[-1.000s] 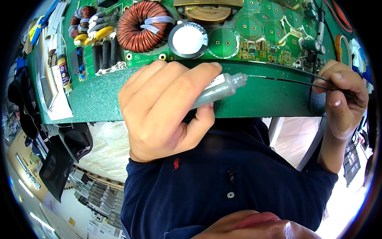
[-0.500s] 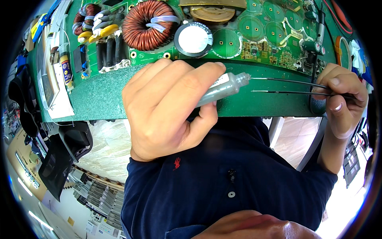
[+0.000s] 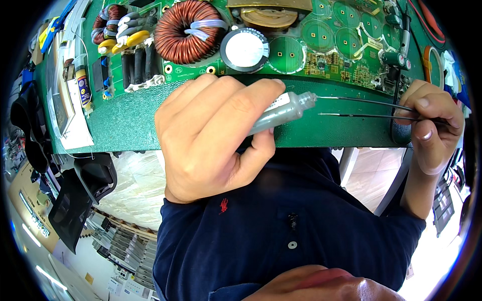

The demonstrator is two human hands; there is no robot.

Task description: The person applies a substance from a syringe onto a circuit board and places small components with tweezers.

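Two tools meet over our green mat: our left hand closes around a grey syringe tube, its nozzle clear of the fingertips, while our right hand pinches black tweezers pointing at that nozzle, below the circuit board.

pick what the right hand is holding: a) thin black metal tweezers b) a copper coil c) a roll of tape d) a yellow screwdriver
a: the right hand pinches thin black metal tweezers, their two slender prongs pointing toward the nozzle of the small grey translucent tube held in the left hand, over the green work mat.
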